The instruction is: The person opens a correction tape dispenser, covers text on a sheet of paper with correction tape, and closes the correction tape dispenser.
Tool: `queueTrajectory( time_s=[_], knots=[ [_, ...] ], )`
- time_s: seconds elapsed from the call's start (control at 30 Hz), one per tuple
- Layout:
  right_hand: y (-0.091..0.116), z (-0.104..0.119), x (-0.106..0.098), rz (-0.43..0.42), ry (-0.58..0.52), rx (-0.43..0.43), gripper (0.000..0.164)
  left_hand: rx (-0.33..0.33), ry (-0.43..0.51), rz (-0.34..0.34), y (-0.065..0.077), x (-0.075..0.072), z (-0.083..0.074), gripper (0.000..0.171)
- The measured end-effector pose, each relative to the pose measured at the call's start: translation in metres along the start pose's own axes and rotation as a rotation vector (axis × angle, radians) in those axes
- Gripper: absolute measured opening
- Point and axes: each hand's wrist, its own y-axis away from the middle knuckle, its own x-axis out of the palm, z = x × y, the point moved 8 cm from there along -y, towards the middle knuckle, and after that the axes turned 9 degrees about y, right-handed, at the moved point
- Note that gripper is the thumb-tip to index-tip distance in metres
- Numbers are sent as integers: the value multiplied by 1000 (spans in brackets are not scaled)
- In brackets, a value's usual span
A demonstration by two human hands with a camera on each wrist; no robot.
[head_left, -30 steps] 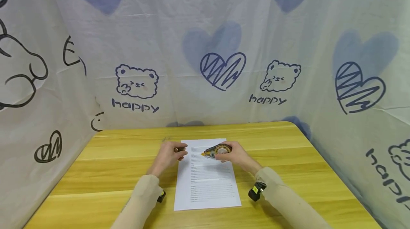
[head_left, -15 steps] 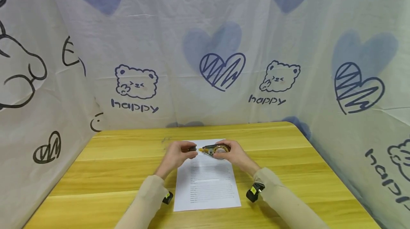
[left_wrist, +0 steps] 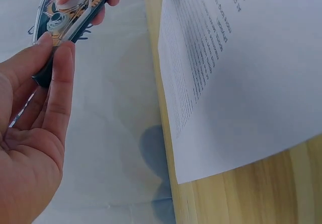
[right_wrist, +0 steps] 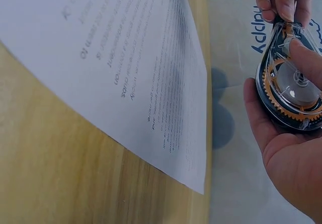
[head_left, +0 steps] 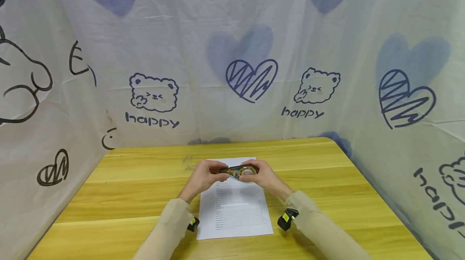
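Observation:
A correction tape (head_left: pixel 237 170) with a clear case and orange gears is held level above the printed sheet (head_left: pixel 243 215). My right hand (head_left: pixel 267 177) grips its rounded back end, the thumb lying on the case in the right wrist view. At the narrow front end, my left hand (head_left: pixel 204 176) pinches the dark cap (left_wrist: pixel 44 76) between thumb and fingers. The cap covers the yellow tip, which is hidden. In the right wrist view the gear wheel (right_wrist: pixel 271 85) shows through the clear side.
The sheet lies on a yellow wood-grain table (head_left: pixel 127 195). A pale cloth curtain (head_left: pixel 203 102) with hearts and bears stands close behind the table and along both sides. Dark devices are strapped on both wrists.
My left hand has moved right with the cap and brought it onto the correction tape's tip, which showed yellow before. My right hand has shifted slightly left.

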Motion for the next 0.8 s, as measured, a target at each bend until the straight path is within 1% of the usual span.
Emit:
queueTrajectory(
  time_s=[0.13,0.37,0.47,0.63,0.8],
  knots=[
    [2,4,1,6,1,-4,38,-4,14,20,0,1,1,23],
    [8,19,2,33,-1,-18,37,5,22,47,0,2,3,23],
    [7,17,3,28,-2,-20,38,-4,25,49,0,2,3,24],
    [1,5,5,14,-8,-12,39,-10,21,51,0,1,3,24],
    [-2,4,5,8,20,-28,37,-18,25,52,0,0,4,24]
  ],
)
